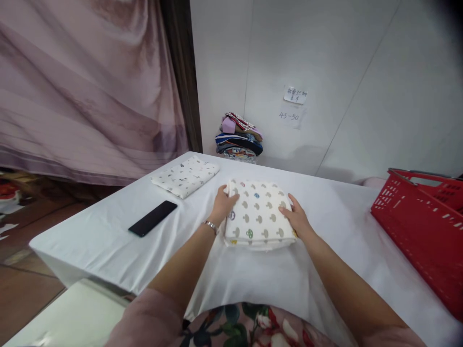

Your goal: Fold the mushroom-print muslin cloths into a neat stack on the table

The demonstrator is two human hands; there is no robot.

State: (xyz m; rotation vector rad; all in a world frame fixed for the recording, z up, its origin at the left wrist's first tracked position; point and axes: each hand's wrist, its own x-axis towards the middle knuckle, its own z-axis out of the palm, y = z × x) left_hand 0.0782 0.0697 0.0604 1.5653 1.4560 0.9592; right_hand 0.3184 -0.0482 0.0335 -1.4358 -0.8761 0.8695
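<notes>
While your left hand (223, 202) and right hand (296, 216) press flat and open on either side of the folded cloth (257, 214), it lies right of the phone (152, 218).

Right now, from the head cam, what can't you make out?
Red basket: cut off by the right edge; its wall hides the contents.
Wall note: handwriting too small to read.
Cloth pile by the wall: too far to count the pieces; the table edge hides its base.
Left hand: pinching or just resting on the folded cloth? The hand's back hides its underside.
</notes>
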